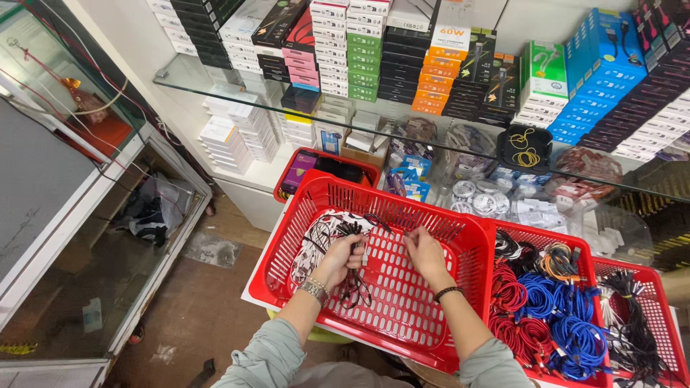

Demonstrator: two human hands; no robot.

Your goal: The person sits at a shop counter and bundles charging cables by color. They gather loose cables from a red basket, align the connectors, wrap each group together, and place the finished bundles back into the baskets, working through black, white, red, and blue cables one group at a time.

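Left hand (343, 256) fisted round cables (350, 233); right hand (425, 253) pinching strand.

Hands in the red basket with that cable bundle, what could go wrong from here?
1. The left hand grips a bundle of black cables whose loose ends dangle over the red basket; they may snag in its slots.
2. The right hand pinches a thin strand near the white cables; pulling could tangle both piles.
3. The basket overhangs the counter edge and might tip.

A glossy red plastic basket (402, 302) with perforated walls stands below a smooth, clear glass shelf (215, 86).
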